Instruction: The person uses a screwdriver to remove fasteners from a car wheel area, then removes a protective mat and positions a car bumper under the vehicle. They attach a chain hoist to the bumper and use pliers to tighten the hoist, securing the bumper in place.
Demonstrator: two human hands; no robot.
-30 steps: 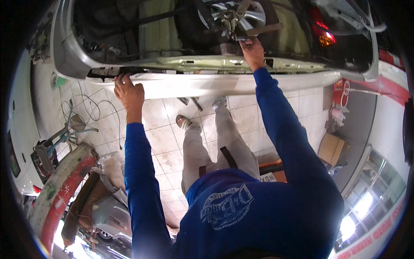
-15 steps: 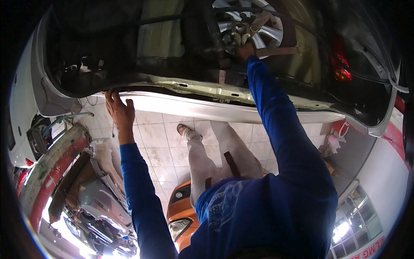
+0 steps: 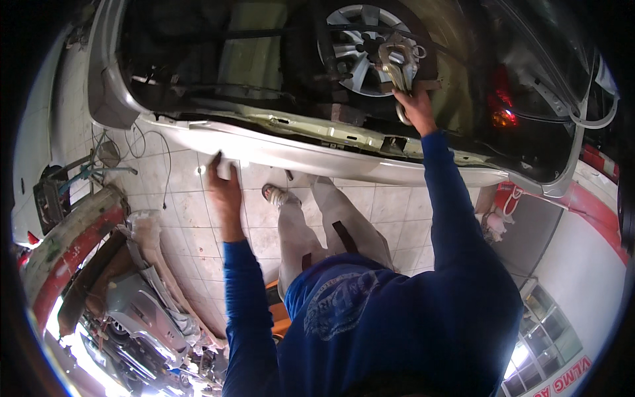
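My right hand (image 3: 415, 111) reaches into the open trunk of a car and grips a heavy metal clamp (image 3: 397, 65) with a ring at one end. The clamp is over the silver spoked wheel (image 3: 357, 46) that lies in the trunk. Beside that hand, a brown bar-like piece (image 3: 430, 85) shows in part; its kind I cannot make out. My left hand (image 3: 226, 195) hangs in the air on the near side of the pale bumper (image 3: 278, 153), fingers apart and holding nothing.
The trunk's bare metal sill (image 3: 324, 134) runs across in front of me. A red tail light (image 3: 504, 106) shows at the right. Cables (image 3: 162, 165) lie on the tiled floor at the left, near removed body panels (image 3: 142, 311). An orange car part (image 3: 279, 317) is behind my legs.
My left hand has come off the trunk's edge and moved right and nearer. My right hand, with the clamp, has shifted right and toward me. The whole view has shifted a little.
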